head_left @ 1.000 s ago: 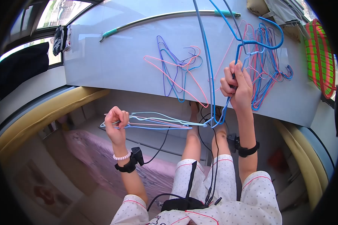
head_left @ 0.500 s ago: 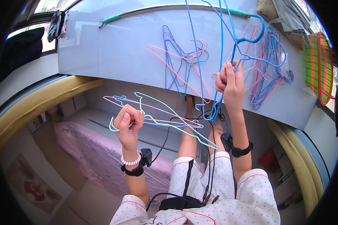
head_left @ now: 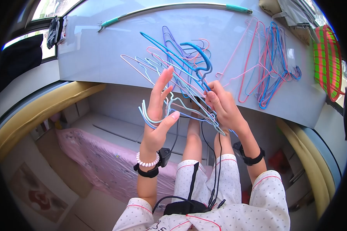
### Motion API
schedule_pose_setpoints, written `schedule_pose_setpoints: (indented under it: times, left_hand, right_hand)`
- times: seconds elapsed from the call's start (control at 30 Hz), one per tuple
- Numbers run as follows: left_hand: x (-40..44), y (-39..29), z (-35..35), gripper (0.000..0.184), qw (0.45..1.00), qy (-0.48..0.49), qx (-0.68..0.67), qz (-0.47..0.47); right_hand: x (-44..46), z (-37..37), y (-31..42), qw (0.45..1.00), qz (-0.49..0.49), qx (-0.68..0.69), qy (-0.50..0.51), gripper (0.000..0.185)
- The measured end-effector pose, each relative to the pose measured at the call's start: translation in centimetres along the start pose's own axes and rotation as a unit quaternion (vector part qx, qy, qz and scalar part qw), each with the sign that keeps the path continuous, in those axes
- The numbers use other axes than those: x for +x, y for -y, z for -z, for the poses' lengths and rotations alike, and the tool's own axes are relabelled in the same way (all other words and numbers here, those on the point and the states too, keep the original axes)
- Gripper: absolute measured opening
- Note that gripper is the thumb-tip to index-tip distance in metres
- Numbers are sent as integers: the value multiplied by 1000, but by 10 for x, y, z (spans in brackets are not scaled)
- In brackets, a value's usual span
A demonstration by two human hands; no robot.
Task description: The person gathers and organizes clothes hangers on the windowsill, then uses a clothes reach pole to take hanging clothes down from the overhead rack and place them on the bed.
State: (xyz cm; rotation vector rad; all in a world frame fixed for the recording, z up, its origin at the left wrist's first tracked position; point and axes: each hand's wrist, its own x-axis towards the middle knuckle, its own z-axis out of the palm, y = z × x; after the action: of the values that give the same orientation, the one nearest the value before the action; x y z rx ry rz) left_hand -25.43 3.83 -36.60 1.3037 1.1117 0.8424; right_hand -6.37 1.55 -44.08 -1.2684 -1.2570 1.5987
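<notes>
My left hand has its fingers stretched and thumb apart, holding several light green, pink and blue clothes hangers in the crook of the thumb. Their hooks curl out on the left of the palm. My right hand is closed on blue clothes hangers, one with a thick blue hook, tilted up and left across the other bunch. The two bunches overlap between my hands, so their exact contact cannot be made out. Behind them a purple hanger and a pink one lie on the table.
On the white table, more pink and blue hangers lie in a pile at right. A long pole with teal ends runs along the back. A green and red striped basket stands at far right.
My right hand has come down and left, swinging the blue hangers from upright to leaning left over the other bunch. My left hand has moved right and opened its curled fingers.
</notes>
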Motion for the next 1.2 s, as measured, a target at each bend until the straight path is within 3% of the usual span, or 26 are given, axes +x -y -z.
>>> schedule_pose_setpoints:
  times: [0.1, 0.17, 0.2, 0.33, 0.43, 0.5, 0.57, 0.63, 0.7, 0.83, 0.97, 1.03, 1.07, 1.17, 1.2]
  left_hand:
    - [4, -3, -12, 63, 997, 28, 62, -38]
    - [7, -1, -23, 51, 1000, 19, 1, 2]
    - [9, 1, -29, 39, 1000, -15, 18, 3]
    - [14, 24, -32, 30, 984, -90, 144, -48]
    - [13, 21, -40, 26, 987, -148, 56, -13]
    - [7, 25, -31, 26, 993, -117, 35, 11]
    - [2, 30, -25, 27, 992, -67, 101, -24]
    - [0, 28, -28, 27, 992, -82, 91, -9]
    - [-1, 29, -28, 28, 993, -92, 73, -6]
    - [0, 33, -21, 33, 994, -70, 76, -22]
    - [5, 38, -27, 44, 997, -58, 19, 50]
    - [7, 41, -27, 35, 992, 28, 85, 94]
    - [6, 41, -35, 23, 986, -68, -28, 149]
    - [4, 50, -34, 12, 985, -57, -65, 152]
    - [3, 49, -29, 16, 989, -44, 44, 137]
  right_hand:
    - [-6, -1, 9, 998, -30, 11, 45, 15]
    - [-8, -3, 7, 998, -36, 7, 57, 14]
    - [-9, -4, 6, 998, -23, 1, 53, 14]
    - [-10, -2, 4, 998, -34, -11, 45, 12]
    - [-10, 0, -4, 1000, 11, 2, -24, 10]
    - [-8, 5, -2, 999, -9, 13, -39, 8]
    - [-8, 9, 3, 999, -21, -4, -27, 8]
    - [-7, 10, 1, 999, -35, -22, -15, 9]
    - [-6, 8, -8, 994, 54, -77, -55, 9]
    - [-3, 5, -1, 991, 46, -93, -79, 10]
    - [1, -4, 6, 994, 46, -47, -85, 9]
    - [4, -7, 10, 994, 60, -28, -89, 9]
    - [5, -8, 13, 994, 67, -40, -76, 8]
    - [7, -12, 13, 992, 80, -71, -63, 8]
    - [7, -13, 12, 990, 88, -90, -62, 8]
